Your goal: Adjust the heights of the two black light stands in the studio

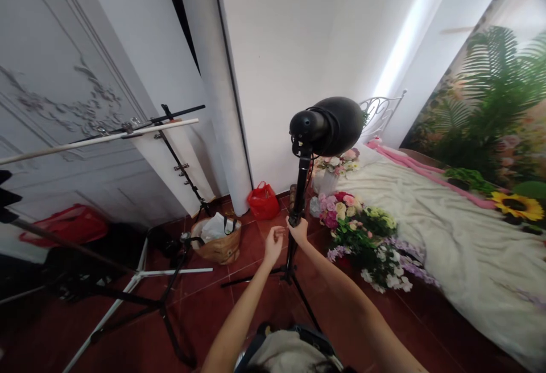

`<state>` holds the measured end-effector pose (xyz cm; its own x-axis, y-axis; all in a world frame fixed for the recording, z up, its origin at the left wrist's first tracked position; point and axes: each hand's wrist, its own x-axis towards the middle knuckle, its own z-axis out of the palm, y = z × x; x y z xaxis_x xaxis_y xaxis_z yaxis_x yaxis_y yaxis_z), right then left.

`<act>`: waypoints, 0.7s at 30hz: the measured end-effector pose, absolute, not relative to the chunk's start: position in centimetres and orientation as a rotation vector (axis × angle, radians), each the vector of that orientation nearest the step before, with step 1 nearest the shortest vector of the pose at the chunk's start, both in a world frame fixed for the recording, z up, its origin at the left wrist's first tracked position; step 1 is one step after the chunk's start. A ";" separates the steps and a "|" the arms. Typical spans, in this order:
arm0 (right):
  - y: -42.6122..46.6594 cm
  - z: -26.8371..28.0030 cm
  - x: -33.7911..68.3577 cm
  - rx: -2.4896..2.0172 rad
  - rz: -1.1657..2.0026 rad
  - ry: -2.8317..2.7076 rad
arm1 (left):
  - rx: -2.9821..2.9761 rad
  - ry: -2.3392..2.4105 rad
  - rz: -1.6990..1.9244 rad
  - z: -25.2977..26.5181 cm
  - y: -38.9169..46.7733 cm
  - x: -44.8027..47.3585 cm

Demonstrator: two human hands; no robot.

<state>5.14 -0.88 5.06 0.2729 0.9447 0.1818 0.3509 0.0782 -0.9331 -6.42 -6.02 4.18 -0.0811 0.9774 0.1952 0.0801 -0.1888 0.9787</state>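
Note:
A black studio light (336,125) with a rounded reflector sits on top of a black light stand (302,185), whose legs spread on the floor in front of me. My right hand (297,231) is wrapped round the stand's pole at a black collar. Just left of the pole, my left hand (274,243) is raised with its fingers loosely bent and apart, holding nothing that I can see. A dark cable hangs by the lamp head.
To the right are artificial flowers (345,214) and a bed (392,191) with a cream cover. A red plastic bag (263,202) and a woven basket (219,248) stand on the red tiles. Leftward, tripod legs (162,305) and a white crossbar (166,127) take up room.

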 end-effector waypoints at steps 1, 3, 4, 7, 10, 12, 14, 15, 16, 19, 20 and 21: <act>-0.8 5.7 5.0 -1.438 0.686 -1.251 | 1.365 1.216 1.365 4.0 -5.9 -6.3; -0.4 7.7 4.9 -1.367 0.658 -1.217 | 1.395 1.153 1.338 4.1 -5.6 -6.0; -0.1 8.9 4.9 -1.336 0.651 -1.205 | 1.422 1.119 1.331 4.3 -5.4 -5.7; 0.9 13.6 5.3 -1.236 0.658 -1.214 | 1.501 1.090 1.334 5.4 -4.4 -4.1; 2.0 18.8 5.8 -1.126 0.684 -1.236 | 1.531 1.118 1.314 6.5 -3.0 -2.0; 2.5 21.9 6.1 -1.066 0.713 -1.233 | 1.509 1.131 1.309 6.9 -1.9 -0.7; 2.8 24.4 6.2 -1.016 0.748 -1.249 | 1.449 1.175 1.314 6.8 -1.0 0.3; 2.8 25.4 6.3 -0.998 0.764 -1.262 | 1.413 1.216 1.308 6.6 -0.6 0.7; 2.8 26.1 6.3 -0.988 0.775 -1.276 | 1.383 1.262 1.292 6.4 -0.2 1.0; 2.4 27.0 6.5 -0.991 0.787 -1.303 | 1.349 1.390 1.261 5.4 0.6 1.4; 2.2 27.2 6.6 -0.996 0.790 -1.315 | 1.349 1.422 1.272 5.1 0.7 1.4; 2.0 27.3 6.7 -0.999 0.794 -1.334 | 1.349 1.444 1.292 4.8 0.9 1.5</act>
